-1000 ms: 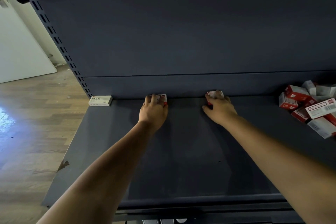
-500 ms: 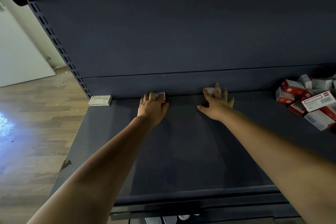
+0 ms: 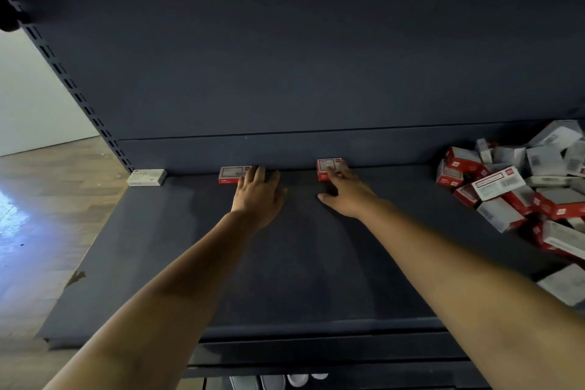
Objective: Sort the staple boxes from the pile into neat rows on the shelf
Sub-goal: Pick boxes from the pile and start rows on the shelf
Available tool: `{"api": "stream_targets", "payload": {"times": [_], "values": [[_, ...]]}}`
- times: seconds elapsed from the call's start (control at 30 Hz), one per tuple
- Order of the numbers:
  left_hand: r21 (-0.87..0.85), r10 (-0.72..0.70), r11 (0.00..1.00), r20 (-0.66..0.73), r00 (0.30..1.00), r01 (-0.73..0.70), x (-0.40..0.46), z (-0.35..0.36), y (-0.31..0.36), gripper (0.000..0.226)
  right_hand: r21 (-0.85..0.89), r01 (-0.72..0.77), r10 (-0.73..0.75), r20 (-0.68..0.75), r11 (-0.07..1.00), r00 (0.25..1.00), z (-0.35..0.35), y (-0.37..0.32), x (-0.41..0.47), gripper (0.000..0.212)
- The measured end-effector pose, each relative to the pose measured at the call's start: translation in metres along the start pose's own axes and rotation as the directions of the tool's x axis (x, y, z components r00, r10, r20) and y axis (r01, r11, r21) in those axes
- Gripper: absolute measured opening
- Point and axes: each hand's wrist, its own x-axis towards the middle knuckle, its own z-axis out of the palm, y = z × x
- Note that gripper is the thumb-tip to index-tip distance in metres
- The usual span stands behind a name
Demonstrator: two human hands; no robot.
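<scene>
Three staple boxes stand spaced along the back of the dark shelf: a white box at the left end, a red-and-white box in the middle, and another red-and-white box to its right. My left hand lies flat with straight fingers, its fingertips at the right end of the middle box. My right hand has its fingers stretched onto the right box, thumb spread on the shelf. A pile of red, white and grey boxes lies at the right.
The shelf's back panel rises right behind the row. A slotted upright marks the left end, with wooden floor beyond it. Below the front lip, white shoe tips show.
Both hands have drawn back a little from the boxes, so more of each box shows. My left hand has slid right, off the middle box. The view has shifted toward the pile.
</scene>
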Motion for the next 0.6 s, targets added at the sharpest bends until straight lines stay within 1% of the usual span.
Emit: {"api": "stream_targets", "payload": {"times": [0.1, 0.33, 0.43, 0.6], "values": [[0.015, -0.028, 0.999, -0.026, 0.999, 0.029, -0.007, -0.006, 0.003, 0.055, -0.013, 0.002, -0.001, 0.027, 1.0, 1.0, -0.002, -0.001, 0.0, 0.078], [-0.011, -0.092, 0.996, 0.019, 0.996, 0.092, -0.023, -0.011, 0.004, 0.054, -0.016, 0.004, -0.004, 0.006, 1.0, 1.0, -0.001, -0.005, 0.003, 0.078], [0.009, -0.075, 0.997, 0.036, 0.997, 0.075, -0.023, -0.015, 0.009, 0.052, -0.041, 0.011, -0.011, -0.01, 0.999, 1.0, -0.002, -0.005, 0.0, 0.076], [0.045, 0.012, 0.999, -0.01, 1.0, -0.012, -0.015, -0.014, 0.039, 0.049, -0.057, 0.069, -0.075, -0.095, 0.996, 0.993, -0.007, 0.011, -0.02, 0.075]]}}
